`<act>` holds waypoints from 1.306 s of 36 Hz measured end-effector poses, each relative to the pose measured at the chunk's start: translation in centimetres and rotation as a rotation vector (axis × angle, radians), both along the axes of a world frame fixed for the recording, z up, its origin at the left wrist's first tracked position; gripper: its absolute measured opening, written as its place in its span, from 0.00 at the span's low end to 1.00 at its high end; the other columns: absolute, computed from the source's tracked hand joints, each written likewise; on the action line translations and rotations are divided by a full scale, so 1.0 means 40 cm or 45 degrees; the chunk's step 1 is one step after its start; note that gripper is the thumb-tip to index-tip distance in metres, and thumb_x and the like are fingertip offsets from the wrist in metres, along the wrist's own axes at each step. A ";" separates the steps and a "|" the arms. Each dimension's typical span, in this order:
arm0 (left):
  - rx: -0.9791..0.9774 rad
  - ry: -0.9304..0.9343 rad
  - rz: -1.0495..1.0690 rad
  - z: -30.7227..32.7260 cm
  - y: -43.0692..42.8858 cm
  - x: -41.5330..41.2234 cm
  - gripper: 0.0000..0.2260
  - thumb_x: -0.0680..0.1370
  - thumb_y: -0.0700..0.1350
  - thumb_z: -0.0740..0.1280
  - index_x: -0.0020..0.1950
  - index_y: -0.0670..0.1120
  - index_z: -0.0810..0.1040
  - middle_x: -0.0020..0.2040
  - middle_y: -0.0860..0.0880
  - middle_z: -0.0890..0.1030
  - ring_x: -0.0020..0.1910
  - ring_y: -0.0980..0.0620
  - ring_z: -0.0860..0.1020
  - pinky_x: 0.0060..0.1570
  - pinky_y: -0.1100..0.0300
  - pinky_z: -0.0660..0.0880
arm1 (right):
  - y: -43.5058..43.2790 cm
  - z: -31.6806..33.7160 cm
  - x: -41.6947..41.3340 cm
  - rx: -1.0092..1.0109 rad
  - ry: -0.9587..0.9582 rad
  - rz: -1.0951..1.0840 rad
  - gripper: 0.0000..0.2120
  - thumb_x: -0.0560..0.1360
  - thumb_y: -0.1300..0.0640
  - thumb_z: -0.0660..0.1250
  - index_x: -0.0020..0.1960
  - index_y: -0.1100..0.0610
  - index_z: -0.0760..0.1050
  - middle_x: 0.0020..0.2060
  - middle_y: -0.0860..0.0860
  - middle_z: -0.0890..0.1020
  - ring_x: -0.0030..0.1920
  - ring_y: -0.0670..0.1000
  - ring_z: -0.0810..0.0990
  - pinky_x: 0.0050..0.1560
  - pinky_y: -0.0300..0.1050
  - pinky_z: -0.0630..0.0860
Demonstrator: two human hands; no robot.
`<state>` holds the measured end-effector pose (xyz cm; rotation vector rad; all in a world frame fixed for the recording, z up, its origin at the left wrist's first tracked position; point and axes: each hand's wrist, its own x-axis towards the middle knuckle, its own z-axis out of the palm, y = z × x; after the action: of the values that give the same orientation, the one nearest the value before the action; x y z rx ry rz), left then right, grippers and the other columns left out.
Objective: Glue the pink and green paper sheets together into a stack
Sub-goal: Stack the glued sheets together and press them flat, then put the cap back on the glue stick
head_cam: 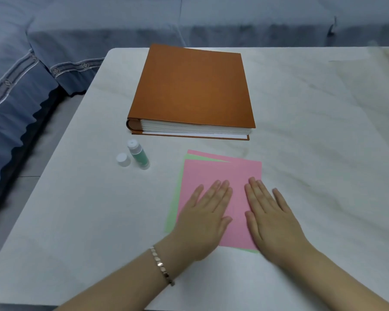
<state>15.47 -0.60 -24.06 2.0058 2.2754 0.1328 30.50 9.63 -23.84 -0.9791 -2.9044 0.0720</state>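
Left grip [208, 217] and right grip [272, 217] are pressing flat, released, on the pink sheet [222, 173] near the front edge of the counter [76, 221], where uneven pushing could be sliding it askew over the green sheet [173, 212].

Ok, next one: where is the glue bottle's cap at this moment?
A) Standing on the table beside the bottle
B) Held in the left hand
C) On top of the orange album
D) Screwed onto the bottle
A: the white cap stands on the table next to the uncapped glue bottle, while the left hand and right hand lie flat on the top pink sheet.
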 end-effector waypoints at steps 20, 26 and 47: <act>0.762 -0.665 1.199 0.144 -0.096 -0.252 0.26 0.73 0.44 0.72 0.68 0.44 0.66 0.60 0.52 0.66 0.61 0.49 0.66 0.61 0.55 0.65 | -0.007 0.096 -0.098 -0.147 0.165 0.027 0.20 0.68 0.54 0.54 0.46 0.59 0.83 0.43 0.54 0.84 0.43 0.56 0.83 0.48 0.48 0.79; 0.619 -0.542 1.226 0.140 -0.039 -0.305 0.18 0.71 0.52 0.73 0.56 0.44 0.78 0.61 0.47 0.70 0.61 0.45 0.63 0.58 0.58 0.62 | -0.029 0.136 -0.129 -0.297 0.233 0.080 0.20 0.67 0.53 0.55 0.48 0.57 0.82 0.43 0.51 0.84 0.44 0.53 0.83 0.48 0.44 0.78; 0.583 -0.668 0.414 0.208 -0.031 -0.079 0.20 0.64 0.64 0.64 0.47 0.52 0.79 0.38 0.61 0.76 0.43 0.61 0.73 0.42 0.69 0.69 | -0.079 0.272 -0.174 -1.507 1.205 -0.476 0.02 0.67 0.61 0.74 0.38 0.56 0.83 0.35 0.51 0.86 0.39 0.48 0.84 0.43 0.40 0.79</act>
<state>12.31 -1.83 -15.75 1.4709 2.3107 1.1469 23.55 6.46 -12.94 -1.0713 -1.5953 1.7604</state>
